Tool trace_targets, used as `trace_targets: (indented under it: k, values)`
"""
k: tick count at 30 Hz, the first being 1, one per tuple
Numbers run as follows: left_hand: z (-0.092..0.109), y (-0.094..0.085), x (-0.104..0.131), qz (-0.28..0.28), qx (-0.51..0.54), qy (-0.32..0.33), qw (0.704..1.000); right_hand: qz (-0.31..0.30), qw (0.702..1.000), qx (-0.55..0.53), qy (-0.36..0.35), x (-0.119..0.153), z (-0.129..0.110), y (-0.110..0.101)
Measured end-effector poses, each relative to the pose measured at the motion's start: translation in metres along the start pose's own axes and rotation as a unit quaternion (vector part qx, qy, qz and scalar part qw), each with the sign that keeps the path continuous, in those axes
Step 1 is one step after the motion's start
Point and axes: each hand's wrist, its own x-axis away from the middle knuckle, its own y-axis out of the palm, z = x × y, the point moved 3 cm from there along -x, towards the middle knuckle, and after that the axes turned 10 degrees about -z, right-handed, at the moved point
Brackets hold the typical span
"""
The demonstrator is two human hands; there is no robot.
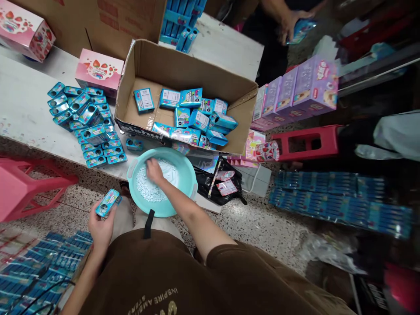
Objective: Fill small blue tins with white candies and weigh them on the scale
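My left hand (101,225) is closed around a small blue candy box (108,202), held tilted with its round window facing up. A turquoise basin (185,175) rests at my lap against the bench edge, with small white candies (144,186) inside. My right hand (154,170) reaches down into the basin and touches the candies. Its fingers point downward, and their tips are hidden. On the bench, left of the basin, several similar blue candy boxes (93,131) stand in stacked rows. One more blue box (134,144) lies close to the basin's rim.
Behind the basin, an open cardboard carton (193,65) contains several blue boxes. Pink strawberry-print boxes (98,68) stand on the white bench (26,100). Purple boxes (295,92) and red stools (308,140) are around. Another person's hand (290,24) holds a blue packet at the back.
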Motion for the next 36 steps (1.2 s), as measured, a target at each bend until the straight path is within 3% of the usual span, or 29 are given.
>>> trace_targets:
  k: [4, 7, 9, 11, 16, 18, 20, 22, 25, 28, 30, 32, 36]
  values:
    - [0.0, 0.002, -0.001, 0.008, 0.012, 0.008, 1.0, -0.104, 0.977, 0.004, -0.186, 0.041, -0.025, 0.022]
    - [-0.002, 0.001, -0.004, 0.009, 0.03, 0.0, 1.0, -0.063, 0.968, -0.03, -0.241, 0.089, -0.017, 0.017]
    - [-0.004, 0.001, -0.008, 0.01, 0.039, -0.01, 0.999, 0.021, 0.981, -0.053, -0.185, 0.113, 0.003, 0.001]
    - [-0.005, 0.001, -0.012, 0.015, 0.05, -0.018, 0.998, 0.109, 0.989, -0.056, -0.085, 0.129, 0.029, -0.019]
    - [0.0, 0.005, -0.023, -0.008, 0.042, -0.023, 0.999, 0.241, 0.966, 0.003, 0.091, 0.155, 0.08, -0.064]
    - [0.004, 0.008, -0.027, -0.028, 0.031, -0.022, 0.999, 0.311, 0.935, -0.004, 0.17, 0.168, 0.092, -0.073]
    - [0.006, 0.011, -0.032, -0.029, 0.031, -0.015, 0.999, 0.354, 0.901, -0.058, 0.243, 0.185, 0.1, -0.07]
    - [0.007, 0.011, -0.04, -0.005, 0.036, -0.006, 0.999, 0.361, 0.863, -0.167, 0.311, 0.2, 0.103, -0.051]
    - [0.012, 0.005, -0.06, 0.056, 0.033, 0.023, 0.998, 0.332, 0.758, -0.395, 0.4, 0.213, 0.096, -0.001]
    - [0.025, -0.001, -0.088, 0.071, 0.02, 0.077, 0.994, 0.254, 0.651, -0.606, 0.38, 0.204, 0.076, 0.044]
    - [0.035, -0.003, -0.107, 0.059, 0.008, 0.105, 0.993, 0.234, 0.596, -0.683, 0.351, 0.194, 0.064, 0.057]
    - [0.043, -0.003, -0.123, 0.051, 0.002, 0.119, 0.992, 0.251, 0.567, -0.705, 0.345, 0.191, 0.06, 0.057]
    - [0.049, 0.003, -0.142, 0.025, -0.01, 0.119, 0.993, 0.339, 0.562, -0.675, 0.338, 0.216, 0.054, 0.045]
